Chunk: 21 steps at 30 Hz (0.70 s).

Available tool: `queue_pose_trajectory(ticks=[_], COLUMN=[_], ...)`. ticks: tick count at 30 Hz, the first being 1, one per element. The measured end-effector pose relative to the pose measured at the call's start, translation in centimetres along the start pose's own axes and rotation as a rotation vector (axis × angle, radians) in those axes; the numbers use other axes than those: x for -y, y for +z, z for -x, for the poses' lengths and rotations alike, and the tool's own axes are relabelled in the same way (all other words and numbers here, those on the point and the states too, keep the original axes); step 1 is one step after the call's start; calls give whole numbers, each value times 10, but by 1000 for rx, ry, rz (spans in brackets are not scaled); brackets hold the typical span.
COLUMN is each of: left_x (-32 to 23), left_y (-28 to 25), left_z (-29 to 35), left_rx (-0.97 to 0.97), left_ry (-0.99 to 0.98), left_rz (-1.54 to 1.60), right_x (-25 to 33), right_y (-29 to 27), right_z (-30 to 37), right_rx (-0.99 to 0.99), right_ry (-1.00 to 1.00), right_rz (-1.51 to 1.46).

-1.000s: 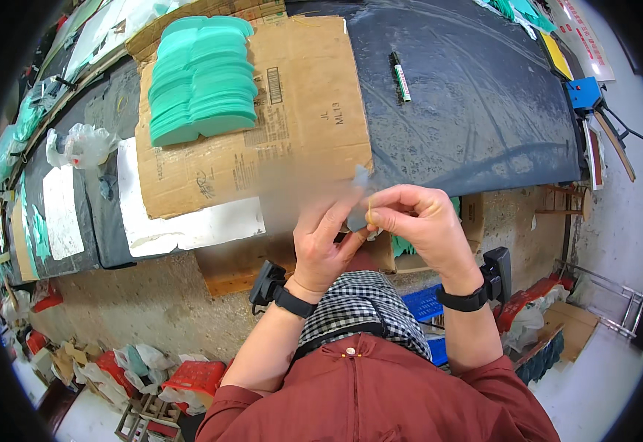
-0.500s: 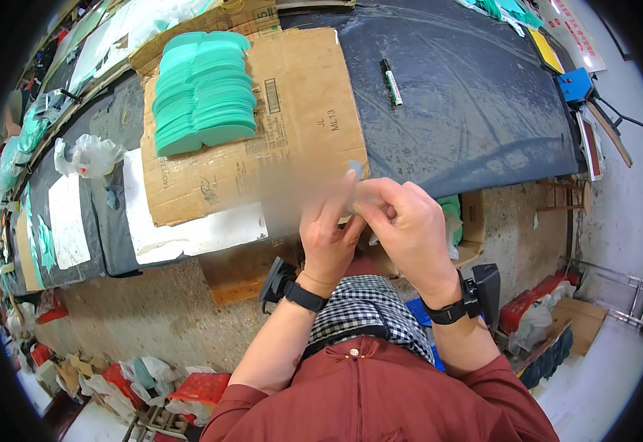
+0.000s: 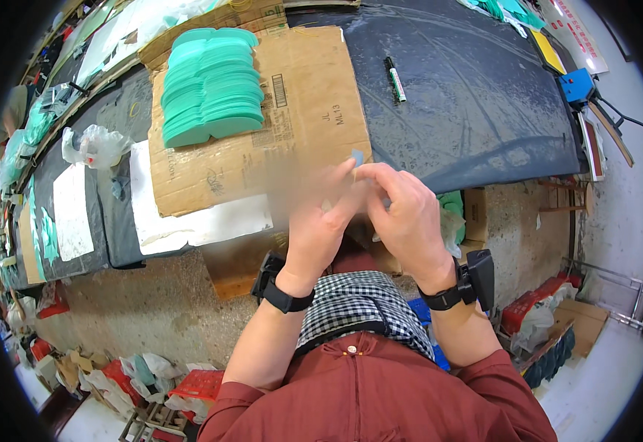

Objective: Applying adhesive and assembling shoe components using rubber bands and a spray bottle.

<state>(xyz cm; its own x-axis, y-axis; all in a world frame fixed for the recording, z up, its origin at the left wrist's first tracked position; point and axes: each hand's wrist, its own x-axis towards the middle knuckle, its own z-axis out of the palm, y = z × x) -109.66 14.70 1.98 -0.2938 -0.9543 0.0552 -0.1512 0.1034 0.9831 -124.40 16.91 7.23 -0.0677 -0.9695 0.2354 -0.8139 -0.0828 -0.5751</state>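
Note:
Both of my hands meet just off the front edge of the black-covered table, beside the near right corner of a cardboard sheet (image 3: 307, 88). My right hand (image 3: 408, 214) is closed, thumb and forefinger pinched together. My left hand (image 3: 318, 236) faces it with bent fingers, its fingertips partly smeared by blur. A small grey-blue piece (image 3: 357, 157) sticks up at the fingertips where the hands meet. What else they grip is too small and blurred to make out. On the cardboard lies a stack of rounded green foam-like pieces (image 3: 211, 88), apart from my hands.
A marker pen (image 3: 395, 79) lies on the black table cover (image 3: 469, 110). White sheets (image 3: 204, 230) and a clear plastic bag (image 3: 97, 147) are to the left. A blue device (image 3: 576, 85) stands at the far right. Red crates (image 3: 204, 384) stand on the floor behind.
My left hand has shifted slightly left and down, and its fingers are more blurred. The right hand has moved slightly up and left, still pinching. The table view has shifted a little.

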Motion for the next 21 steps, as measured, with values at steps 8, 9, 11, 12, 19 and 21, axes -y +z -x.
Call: queue_pose_trajectory(ticks=[8, 9, 11, 12, 19, 21], left_x=[-25, -30, -41, -47, -60, -61], left_y=[-16, -20, -26, -30, -31, -29], left_z=[-14, -15, -18, -20, -29, -28], left_rx=[-62, -26, 10, 56, 177, 179], left_ry=[96, 105, 116, 120, -118, -90], left_rz=[-292, -352, -421, -447, -450, -432], right_x=[8, 10, 11, 12, 12, 9], right_y=[3, 2, 3, 4, -3, -4], right_z=[-3, -4, -3, -3, 4, 7], right_rx=[-20, 15, 19, 29, 51, 34], right_ry=[-34, -20, -22, -22, -30, -37], right_rz=[-48, -34, -42, -40, -46, -43])
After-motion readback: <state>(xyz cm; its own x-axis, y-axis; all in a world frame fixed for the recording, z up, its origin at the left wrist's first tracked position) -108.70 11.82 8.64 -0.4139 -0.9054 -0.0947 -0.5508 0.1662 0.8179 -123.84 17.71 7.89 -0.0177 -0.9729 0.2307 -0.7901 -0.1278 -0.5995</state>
